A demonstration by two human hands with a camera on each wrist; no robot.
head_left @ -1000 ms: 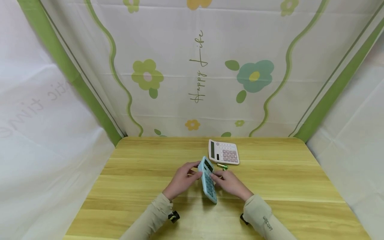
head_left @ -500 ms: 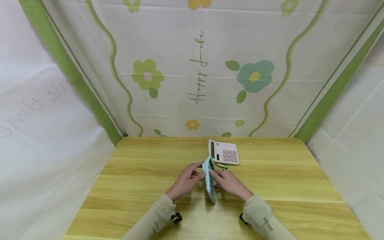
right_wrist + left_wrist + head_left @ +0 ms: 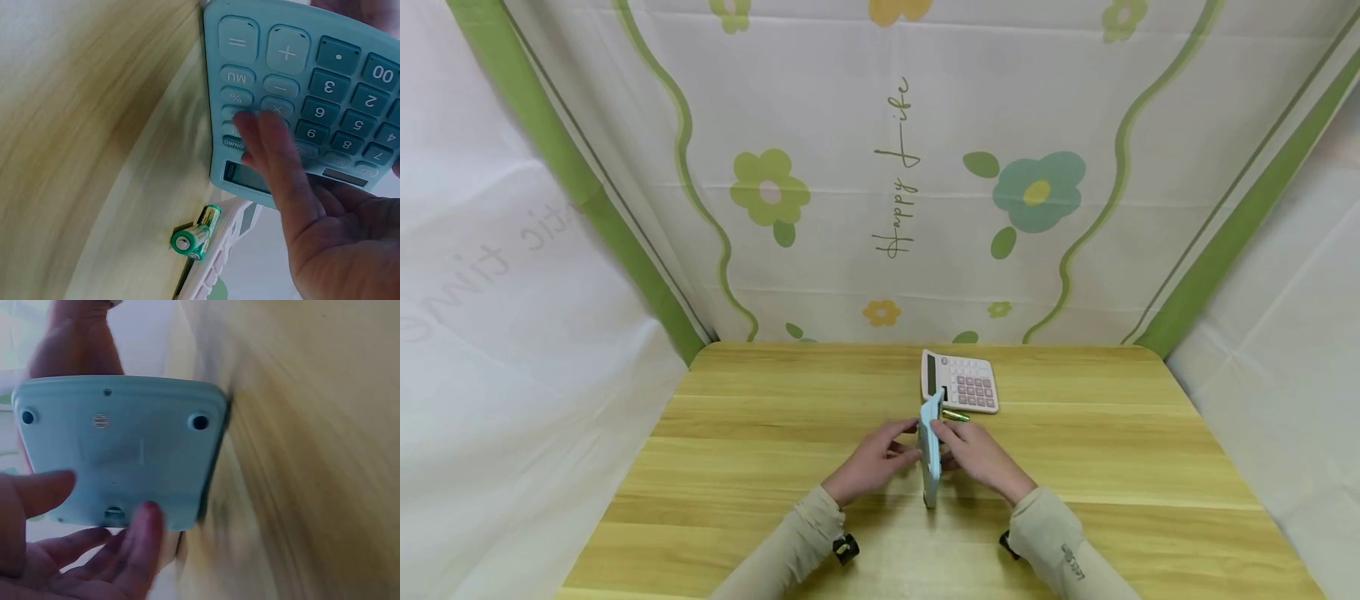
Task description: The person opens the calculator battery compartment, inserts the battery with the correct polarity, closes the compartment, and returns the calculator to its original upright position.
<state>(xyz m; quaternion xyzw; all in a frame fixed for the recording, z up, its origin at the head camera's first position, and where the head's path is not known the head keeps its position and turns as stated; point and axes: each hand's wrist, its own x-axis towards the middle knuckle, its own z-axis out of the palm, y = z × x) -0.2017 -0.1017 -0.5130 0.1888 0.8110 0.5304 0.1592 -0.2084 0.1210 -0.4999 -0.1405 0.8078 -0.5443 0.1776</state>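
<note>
A light blue calculator (image 3: 929,450) stands on its edge between both hands. My right hand (image 3: 981,458) grips it, with the thumb near the upper edge and fingers over the keys (image 3: 287,106). On the other side, my left hand (image 3: 872,462) has its thumb and fingers spread at the plain back (image 3: 125,450); the index fingertip lies close to a small notch (image 3: 114,513) at the display end. Whether those fingertips press the back, I cannot tell. Two green batteries (image 3: 197,234) lie on the table beyond the right hand, partly hidden in the head view.
A pink-and-white calculator (image 3: 972,382) lies face up behind the batteries, near the back edge of the wooden table (image 3: 760,400). White printed curtains (image 3: 842,208) with green borders enclose the table at the back and sides.
The blue calculator has turned from its keys showing to its back facing left, and shifted slightly right. My left hand has followed rightward, its fingers loosening from the calculator's end.
</note>
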